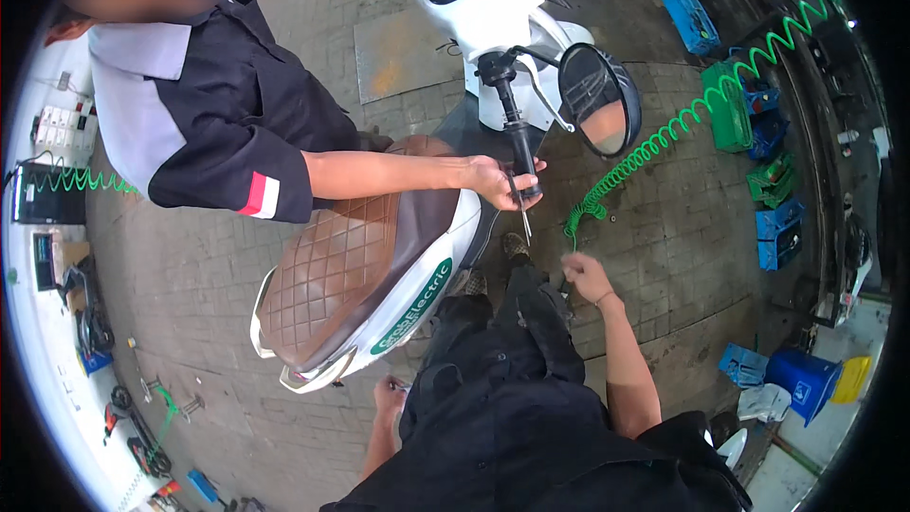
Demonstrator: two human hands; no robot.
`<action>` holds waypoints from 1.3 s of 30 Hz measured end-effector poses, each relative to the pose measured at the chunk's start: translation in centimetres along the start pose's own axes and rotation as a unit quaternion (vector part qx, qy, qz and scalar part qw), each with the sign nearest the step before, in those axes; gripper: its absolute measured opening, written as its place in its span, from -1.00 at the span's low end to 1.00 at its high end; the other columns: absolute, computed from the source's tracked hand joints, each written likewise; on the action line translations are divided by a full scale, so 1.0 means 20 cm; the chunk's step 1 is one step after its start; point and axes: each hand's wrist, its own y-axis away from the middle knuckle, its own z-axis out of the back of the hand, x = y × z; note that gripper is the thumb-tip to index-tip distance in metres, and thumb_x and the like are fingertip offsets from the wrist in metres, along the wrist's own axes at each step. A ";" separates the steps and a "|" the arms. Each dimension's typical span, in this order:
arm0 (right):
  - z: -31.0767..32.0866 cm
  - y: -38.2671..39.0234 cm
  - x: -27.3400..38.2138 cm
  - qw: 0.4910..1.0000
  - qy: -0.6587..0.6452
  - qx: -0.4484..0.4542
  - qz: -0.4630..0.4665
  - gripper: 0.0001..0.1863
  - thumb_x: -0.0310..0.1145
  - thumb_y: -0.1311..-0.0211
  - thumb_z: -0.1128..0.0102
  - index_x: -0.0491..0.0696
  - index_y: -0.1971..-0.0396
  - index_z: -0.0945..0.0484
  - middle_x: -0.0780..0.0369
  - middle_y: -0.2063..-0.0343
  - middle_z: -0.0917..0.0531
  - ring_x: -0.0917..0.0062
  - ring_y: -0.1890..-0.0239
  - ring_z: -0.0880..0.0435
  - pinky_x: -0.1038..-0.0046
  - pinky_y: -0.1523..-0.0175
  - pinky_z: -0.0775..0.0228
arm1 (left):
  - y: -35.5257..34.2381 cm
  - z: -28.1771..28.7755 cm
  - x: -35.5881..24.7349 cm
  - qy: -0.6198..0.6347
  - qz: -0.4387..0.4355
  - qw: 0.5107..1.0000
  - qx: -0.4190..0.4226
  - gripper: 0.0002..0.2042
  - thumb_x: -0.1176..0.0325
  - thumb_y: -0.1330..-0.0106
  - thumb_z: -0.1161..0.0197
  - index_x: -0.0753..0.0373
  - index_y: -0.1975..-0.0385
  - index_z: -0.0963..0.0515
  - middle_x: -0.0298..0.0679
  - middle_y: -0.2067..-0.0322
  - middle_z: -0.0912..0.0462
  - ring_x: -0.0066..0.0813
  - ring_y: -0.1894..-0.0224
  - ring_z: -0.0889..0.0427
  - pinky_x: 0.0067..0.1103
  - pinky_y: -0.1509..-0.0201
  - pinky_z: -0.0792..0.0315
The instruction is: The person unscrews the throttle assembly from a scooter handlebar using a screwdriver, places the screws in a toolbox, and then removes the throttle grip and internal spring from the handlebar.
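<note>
My right hand [588, 279] is closed around the lower end of a green coiled air hose [645, 154]; a small dark piece shows below the fingers. Beside my left hip, my left hand [388, 396] has its fingers curled round something small and pale that I cannot make out. In front of me stands a white scooter [493, 14] with a brown quilted seat [332, 270]. A co-worker's hand [495, 182] is at the end of its black handlebar grip [519, 144], with a thin metal tool [524, 211] pointing down from the fingers.
The co-worker [223, 104] leans over the scooter from the left. A round mirror [599, 100] sticks out right of the handlebar. Blue bins [689, 17] and a green bin [725, 106] line the right side. A blue waste bin [802, 385] stands at lower right.
</note>
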 end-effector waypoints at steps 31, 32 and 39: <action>-0.07 -0.75 1.20 0.947 -0.302 -0.050 0.097 -0.53 -0.25 -0.43 -0.26 -0.25 -0.17 -0.50 0.23 0.26 -0.67 0.62 0.32 -0.66 0.54 0.21 -0.50 | 0.30 -0.13 -0.21 -0.002 0.116 0.993 0.006 -0.80 0.56 0.10 -0.37 0.27 0.41 -0.65 0.06 0.47 -0.68 0.04 0.27 -0.71 -0.29 0.18 -0.50; -0.06 -0.74 1.20 0.947 -0.303 -0.054 0.092 -0.53 -0.25 -0.43 -0.26 -0.25 -0.17 -0.50 0.23 0.26 -0.67 0.62 0.32 -0.66 0.54 0.21 -0.50 | 0.29 -0.11 -0.21 0.004 0.112 0.994 0.010 -0.80 0.56 0.11 -0.37 0.28 0.42 -0.64 0.06 0.48 -0.68 0.02 0.27 -0.72 -0.30 0.18 -0.50; -0.05 -0.74 1.15 0.870 -0.485 0.087 0.024 -0.58 -0.05 -0.59 0.09 -0.11 -0.05 -0.50 0.14 0.16 -0.72 0.60 0.45 -0.60 0.50 0.44 -0.53 | 0.28 0.09 -0.10 -0.047 0.114 0.991 0.047 -0.76 0.58 0.20 -0.29 0.29 0.43 -0.62 0.02 0.46 -0.69 0.01 0.28 -0.70 -0.34 0.15 -0.51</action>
